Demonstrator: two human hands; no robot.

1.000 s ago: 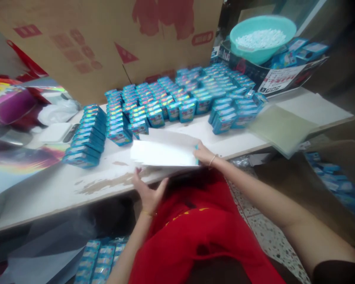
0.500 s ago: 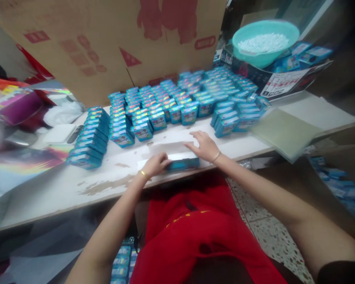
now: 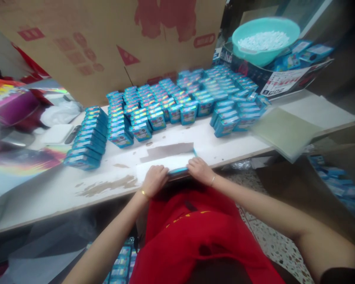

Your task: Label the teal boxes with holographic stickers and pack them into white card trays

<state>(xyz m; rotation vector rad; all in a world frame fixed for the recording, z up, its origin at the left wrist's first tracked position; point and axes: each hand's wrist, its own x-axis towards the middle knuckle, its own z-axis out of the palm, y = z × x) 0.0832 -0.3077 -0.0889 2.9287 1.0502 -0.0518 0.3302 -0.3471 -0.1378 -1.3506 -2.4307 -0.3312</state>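
Observation:
A long, low cardboard box (image 3: 176, 161), white and grey inside with blue outer sides, lies opened out at the table's front edge. At its near left part, my left hand (image 3: 155, 179) is closed on the near side, fingers curled over the edge. My right hand (image 3: 200, 170) grips the near right corner, its fingertips folded over the rim. Both thumbs are mostly hidden. Beyond the hands, rows of small blue packets (image 3: 156, 118) stand on the table, with one separate row at the left.
A large brown carton (image 3: 106, 43) stands behind the white table (image 3: 195, 132). A turquoise bowl (image 3: 248, 55) of small white pieces rests on a dark box (image 3: 263, 77) at the back right. Yellowish sheets (image 3: 286, 132) overhang the right edge. A white scale-like device (image 3: 57, 134) sits left.
My right hand has come down and closed on the box's near right corner. My left hand has shifted slightly nearer. The blue near side has tipped down, showing more of the white inside.

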